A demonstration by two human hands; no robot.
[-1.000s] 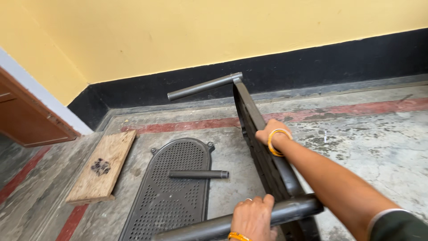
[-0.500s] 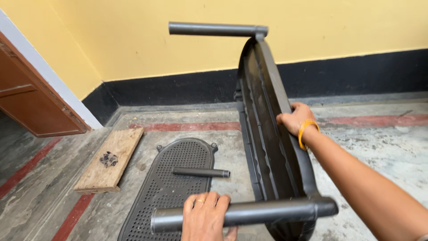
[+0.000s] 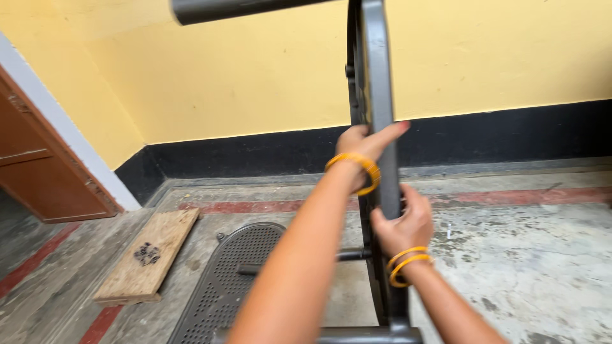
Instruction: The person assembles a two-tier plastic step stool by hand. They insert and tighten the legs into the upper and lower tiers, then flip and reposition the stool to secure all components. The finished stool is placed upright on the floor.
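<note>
A dark grey metal frame panel (image 3: 373,76) stands upright on its edge in front of me, with a round tube (image 3: 255,7) sticking out to the left at its top. My left hand (image 3: 364,141) grips the panel's edge at mid height, an orange bangle on the wrist. My right hand (image 3: 400,224) grips the same edge lower down from the right side, also with orange bangles. Another tube (image 3: 357,334) crosses the panel's foot at the bottom of the view.
A second perforated metal panel (image 3: 233,280) lies flat on the concrete floor, a short tube (image 3: 347,255) on it. Left of it is a wooden board (image 3: 153,255) with small dark pieces. A brown wooden door (image 3: 38,172) is at left; a yellow wall is behind.
The panel has swung from a low tilt up to upright. My left hand left the bottom tube and moved up onto the panel's edge; my right hand slid lower on that edge.
</note>
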